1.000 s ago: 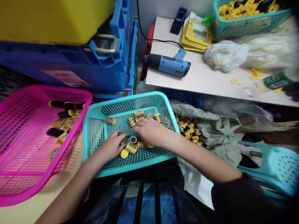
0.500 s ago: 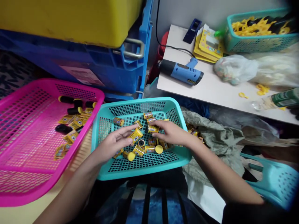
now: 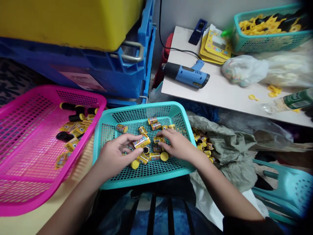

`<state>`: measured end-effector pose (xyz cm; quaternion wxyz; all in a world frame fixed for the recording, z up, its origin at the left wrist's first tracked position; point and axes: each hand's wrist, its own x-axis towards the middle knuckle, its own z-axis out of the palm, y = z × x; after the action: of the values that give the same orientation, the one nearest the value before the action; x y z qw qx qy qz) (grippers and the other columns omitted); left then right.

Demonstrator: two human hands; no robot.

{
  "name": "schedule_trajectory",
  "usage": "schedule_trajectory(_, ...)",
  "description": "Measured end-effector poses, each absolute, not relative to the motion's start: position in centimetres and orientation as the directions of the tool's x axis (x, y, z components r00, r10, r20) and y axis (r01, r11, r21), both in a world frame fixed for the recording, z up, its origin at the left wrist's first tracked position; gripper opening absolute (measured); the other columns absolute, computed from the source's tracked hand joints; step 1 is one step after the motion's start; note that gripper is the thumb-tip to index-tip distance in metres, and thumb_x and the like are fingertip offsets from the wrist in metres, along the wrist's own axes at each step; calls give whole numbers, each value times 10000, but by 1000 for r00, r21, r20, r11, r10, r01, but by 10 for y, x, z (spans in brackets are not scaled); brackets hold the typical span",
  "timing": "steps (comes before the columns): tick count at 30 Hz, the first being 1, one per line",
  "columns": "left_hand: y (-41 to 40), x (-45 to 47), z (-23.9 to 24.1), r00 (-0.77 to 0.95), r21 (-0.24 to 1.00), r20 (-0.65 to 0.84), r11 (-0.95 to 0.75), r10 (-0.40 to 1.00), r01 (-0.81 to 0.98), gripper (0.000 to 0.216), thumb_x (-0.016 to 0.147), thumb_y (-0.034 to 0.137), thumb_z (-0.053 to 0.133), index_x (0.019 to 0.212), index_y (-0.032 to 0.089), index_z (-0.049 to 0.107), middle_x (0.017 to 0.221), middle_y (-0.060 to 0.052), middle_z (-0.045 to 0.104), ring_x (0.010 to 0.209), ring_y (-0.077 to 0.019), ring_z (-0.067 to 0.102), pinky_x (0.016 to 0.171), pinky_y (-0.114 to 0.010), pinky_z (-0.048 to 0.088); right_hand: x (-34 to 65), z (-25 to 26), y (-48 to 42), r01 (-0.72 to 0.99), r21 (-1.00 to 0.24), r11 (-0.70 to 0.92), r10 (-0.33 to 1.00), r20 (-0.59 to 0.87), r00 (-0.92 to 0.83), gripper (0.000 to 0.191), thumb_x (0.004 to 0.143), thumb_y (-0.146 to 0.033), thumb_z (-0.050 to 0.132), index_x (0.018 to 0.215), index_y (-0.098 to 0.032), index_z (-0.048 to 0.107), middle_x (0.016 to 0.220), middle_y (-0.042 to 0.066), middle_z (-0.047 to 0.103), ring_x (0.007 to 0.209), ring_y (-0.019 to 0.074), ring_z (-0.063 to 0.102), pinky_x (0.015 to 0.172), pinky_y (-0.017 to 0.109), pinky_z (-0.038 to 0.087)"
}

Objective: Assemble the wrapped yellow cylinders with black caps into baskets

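Note:
My left hand (image 3: 119,151) holds a small yellow printed cylinder (image 3: 141,142) between thumb and fingers, tilted above the turquoise basket (image 3: 144,185). My right hand (image 3: 177,145) reaches into the basket from the right. Its thumb and fingers close on another small yellow printed cylinder (image 3: 158,139). Around both hands, several similar cylinders lie loose on the basket floor, among them a cylinder with a plain yellow end (image 3: 164,156). One cylinder with a dark round opening (image 3: 146,150) shows beside the held one.
On the left stands a pink basket (image 3: 26,209) with black and yellow pieces. Blue crates (image 3: 97,73) rise behind. A heat gun (image 3: 187,75), yellow cards (image 3: 215,45) and a basket of yellow parts (image 3: 271,40) sit on the white table. An open sack (image 3: 225,143) of cylinders is at right.
My left hand has turned its cylinder closer to level. My right hand has shifted slightly down around its cylinder, whose black end no longer shows. The view has shifted a little.

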<state>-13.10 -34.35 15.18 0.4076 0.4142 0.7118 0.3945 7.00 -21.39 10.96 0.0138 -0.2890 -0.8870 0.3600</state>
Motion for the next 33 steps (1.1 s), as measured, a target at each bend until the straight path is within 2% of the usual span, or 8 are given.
schedule_trajectory(3, -345, -146, 149, -431, 905, -176, 318, 885, 283, 253, 819, 368, 619, 1014, 208, 644, 934, -53, 721, 760, -173, 665, 625, -264, 548, 53, 112, -217, 470, -465, 750, 422, -210, -882, 266, 927, -251, 570, 1155, -140, 650, 1226, 143, 593, 1164, 288, 513, 1022, 471, 425)
schedule_trajectory(9, -353, -172, 143, -584, 737, -72, 437, 809, 515, 282, 935, 415, 404, 835, 234, 596, 756, -13, 597, 694, -185, 566, 608, -293, 450, -2, 118, -236, 299, -409, 862, 101, -439, -893, 354, 963, -351, 514, 1208, -144, 666, 1204, 169, 614, 1141, 311, 557, 929, 423, 479)
schedule_trajectory(13, -357, -179, 139, -476, 608, -221, 502, 851, 615, 360, 910, 478, 413, 676, 234, 536, 594, 17, 541, 622, -189, 553, 595, -294, 411, -19, 113, -236, 393, -358, 847, 62, -668, -742, 423, 997, -440, 416, 1091, -174, 731, 1080, 166, 672, 957, 275, 644, 753, 373, 505)
schedule_trajectory(18, -364, -190, 121, -121, 558, -468, 399, 876, 728, 229, 842, 390, 468, 736, 237, 603, 729, -16, 665, 737, -216, 632, 663, -295, 453, -4, 105, -219, 337, -454, 825, -15, -612, -791, 297, 894, -405, 641, 1086, -191, 714, 965, 109, 688, 879, 208, 644, 713, 291, 492)
schedule_trajectory(23, -368, -170, 112, -123, 287, -611, 363, 782, 886, 218, 836, 342, 471, 833, 210, 644, 885, -110, 710, 855, -277, 668, 732, -363, 485, 21, 100, -208, 346, -660, 667, 25, -443, -896, 201, 865, -134, 602, 1038, -186, 691, 1025, 60, 691, 931, 169, 633, 838, 292, 497)
schedule_trajectory(28, -360, -150, 111, -239, 85, -674, 395, 699, 915, 164, 767, 275, 563, 832, 181, 681, 968, -180, 716, 911, -343, 690, 701, -390, 499, 46, 108, -209, 317, -902, 293, 273, -239, -932, 310, 884, -277, 616, 1177, -177, 591, 1164, 67, 649, 1047, 161, 629, 959, 336, 507)
schedule_trajectory(31, -356, -157, 116, -267, 208, -592, 464, 760, 861, 201, 803, 365, 557, 835, 206, 676, 905, -132, 730, 828, -309, 694, 675, -373, 501, 62, 117, -213, 183, -983, 22, 375, -161, -913, 343, 877, -297, 642, 1191, -190, 554, 1213, 69, 620, 1100, 138, 618, 971, 316, 521)
schedule_trajectory(33, -354, -162, 124, -272, 479, -485, 513, 831, 713, 253, 791, 452, 591, 863, 223, 669, 873, -87, 735, 806, -278, 683, 693, -360, 510, 70, 121, -217, 119, -988, -96, 406, -148, -902, 350, 882, -304, 645, 1200, -201, 542, 1196, 66, 627, 1084, 131, 630, 941, 307, 541)
